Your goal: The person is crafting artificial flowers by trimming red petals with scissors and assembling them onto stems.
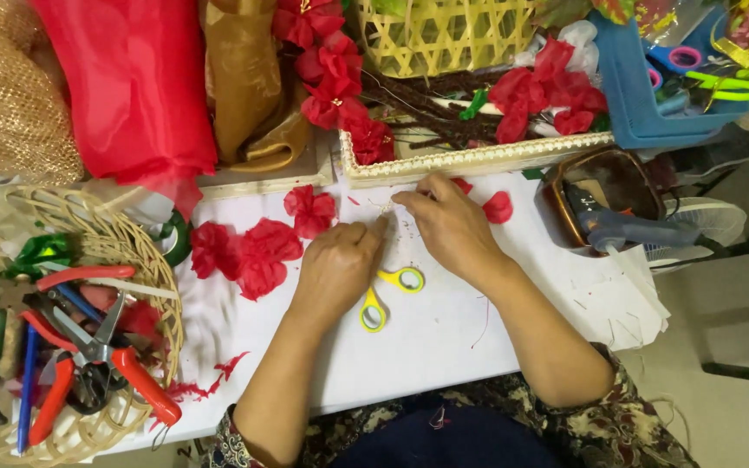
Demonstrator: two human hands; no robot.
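My left hand (pixel 335 264) and my right hand (pixel 448 227) meet over the white table (pixel 444 338), fingertips pinched together on a small pale piece that is too tiny to identify. Yellow-handled scissors (pixel 389 293) lie under my left hand. Several red fabric flowers (pixel 257 247) lie just left of my hands. One small red petal (pixel 498 207) sits right of my right hand.
A woven basket (pixel 145 260) at left holds red-handled pliers (pixel 101 360) and other tools. A white tray (pixel 478 156) at the back holds dark stems with red flowers. Red cloth (pixel 136 87), gold cloth, a bamboo basket, a blue bin and a glue gun (pixel 630 230) surround the table.
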